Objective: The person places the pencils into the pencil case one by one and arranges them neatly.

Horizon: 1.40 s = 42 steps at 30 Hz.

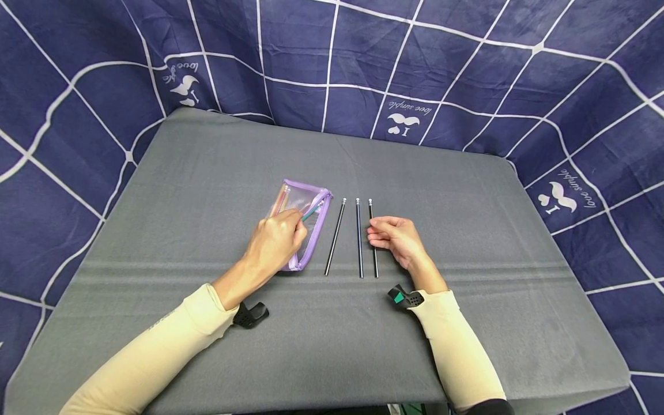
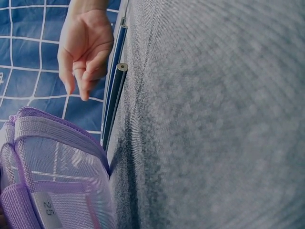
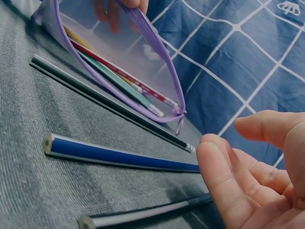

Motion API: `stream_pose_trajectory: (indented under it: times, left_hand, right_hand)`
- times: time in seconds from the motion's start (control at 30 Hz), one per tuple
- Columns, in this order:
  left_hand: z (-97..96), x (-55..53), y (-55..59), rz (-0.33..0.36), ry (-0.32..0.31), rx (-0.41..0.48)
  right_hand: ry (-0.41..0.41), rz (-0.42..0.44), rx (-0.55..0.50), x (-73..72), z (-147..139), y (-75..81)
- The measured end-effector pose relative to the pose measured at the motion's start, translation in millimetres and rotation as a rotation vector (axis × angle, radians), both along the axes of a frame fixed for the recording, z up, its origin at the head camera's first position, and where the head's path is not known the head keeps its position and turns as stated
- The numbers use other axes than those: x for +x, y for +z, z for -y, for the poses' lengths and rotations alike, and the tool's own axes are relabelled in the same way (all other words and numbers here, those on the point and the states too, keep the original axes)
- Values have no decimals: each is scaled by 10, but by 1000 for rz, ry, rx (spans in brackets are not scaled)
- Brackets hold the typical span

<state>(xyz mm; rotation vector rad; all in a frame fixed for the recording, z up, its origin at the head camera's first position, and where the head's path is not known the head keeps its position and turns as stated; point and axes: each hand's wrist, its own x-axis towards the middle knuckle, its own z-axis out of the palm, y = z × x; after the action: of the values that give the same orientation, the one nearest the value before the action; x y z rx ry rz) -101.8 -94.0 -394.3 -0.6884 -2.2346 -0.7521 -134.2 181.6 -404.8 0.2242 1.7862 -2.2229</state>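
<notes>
A clear mesh pencil pouch (image 1: 316, 236) with purple trim lies left of centre in the head view. My left hand (image 1: 277, 237) grips its upper edge, and its mouth gapes in the right wrist view. Inside are a red pencil (image 3: 122, 72), green pencils (image 3: 121, 87) and a yellow one. Three more pencils lie side by side to the pouch's right: a black pencil (image 1: 335, 237), a blue pencil (image 1: 359, 237) and another black pencil (image 1: 370, 210). Over this last one is my right hand (image 1: 399, 237), fingers loosely bent, thumb apart from the forefinger, nothing between them.
A grey cloth covers the table (image 1: 493, 242), with creases running across it. Blue curtain (image 1: 363, 57) with white grid lines surrounds the back and both sides. Black wrist mounts (image 1: 251, 315) sit at both sleeve cuffs.
</notes>
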Motion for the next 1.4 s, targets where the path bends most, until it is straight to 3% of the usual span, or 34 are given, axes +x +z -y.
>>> stream_pose_trajectory:
  times: [0.7, 0.97, 1.4]
  left_hand:
    - [21, 7, 6, 7, 1, -3]
    - [17, 8, 13, 14, -2, -5]
    - [15, 11, 18, 16, -3, -9]
  right_hand:
    - [-47, -16, 64, -60, -134, -25]
    - [-70, -44, 269, -74, -122, -76]
    - [-71, -77, 620, -43, -25, -36]
